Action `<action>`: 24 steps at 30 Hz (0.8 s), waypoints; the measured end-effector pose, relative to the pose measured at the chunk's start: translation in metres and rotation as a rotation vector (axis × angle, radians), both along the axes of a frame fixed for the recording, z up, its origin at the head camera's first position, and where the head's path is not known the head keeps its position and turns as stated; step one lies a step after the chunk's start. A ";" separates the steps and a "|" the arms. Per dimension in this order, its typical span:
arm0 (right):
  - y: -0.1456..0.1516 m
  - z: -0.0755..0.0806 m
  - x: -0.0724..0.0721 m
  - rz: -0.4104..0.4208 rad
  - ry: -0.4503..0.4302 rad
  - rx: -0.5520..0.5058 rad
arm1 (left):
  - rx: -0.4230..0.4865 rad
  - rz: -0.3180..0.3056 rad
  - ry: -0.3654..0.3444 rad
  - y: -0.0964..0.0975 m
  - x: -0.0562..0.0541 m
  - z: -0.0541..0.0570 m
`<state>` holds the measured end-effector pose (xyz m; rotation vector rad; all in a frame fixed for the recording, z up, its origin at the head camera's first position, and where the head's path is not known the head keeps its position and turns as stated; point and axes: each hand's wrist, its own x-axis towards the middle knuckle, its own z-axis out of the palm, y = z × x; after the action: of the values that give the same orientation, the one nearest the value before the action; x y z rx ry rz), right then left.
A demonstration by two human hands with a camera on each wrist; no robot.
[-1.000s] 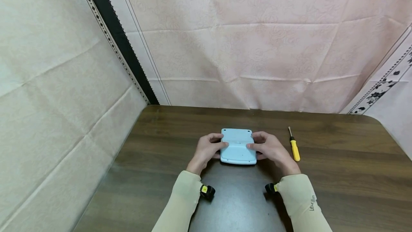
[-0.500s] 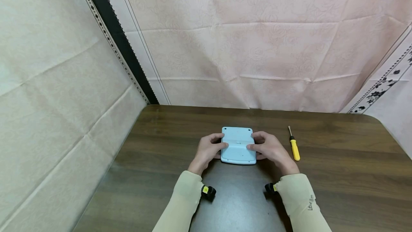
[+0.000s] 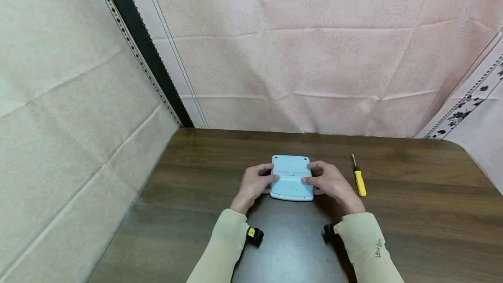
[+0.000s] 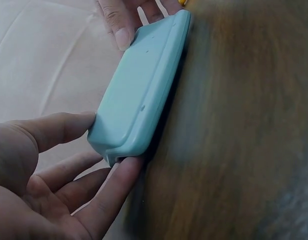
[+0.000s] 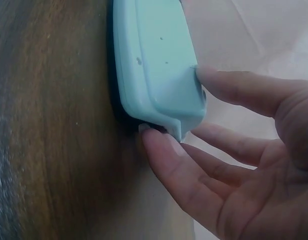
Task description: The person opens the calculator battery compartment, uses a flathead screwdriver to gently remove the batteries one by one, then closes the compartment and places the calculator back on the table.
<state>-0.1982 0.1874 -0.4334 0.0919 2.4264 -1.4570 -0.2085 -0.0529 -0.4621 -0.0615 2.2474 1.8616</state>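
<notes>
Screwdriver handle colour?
Yellow, with a black collar toward the shaft; the screwdriver handle shows best in the head view.

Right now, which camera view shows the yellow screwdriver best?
The head view: the yellow screwdriver appears whole there, lying on the table to the right of the right hand. The left wrist view has only a small yellow bit at its top edge, probably part of it. The right wrist view does not show it.

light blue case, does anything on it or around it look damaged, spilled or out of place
Nothing stands out: the light blue case shows no visible crack, though its downward face is hidden. The yellow screwdriver looks intact, and no spill shows on the table.
</notes>
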 end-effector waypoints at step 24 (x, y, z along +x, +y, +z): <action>-0.001 0.003 0.000 0.057 0.106 0.201 | -0.145 -0.009 0.113 -0.001 0.000 0.001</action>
<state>-0.1982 0.1868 -0.4302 -0.0105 2.6326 -1.2201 -0.2082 -0.0540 -0.4610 0.0313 2.4517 1.7363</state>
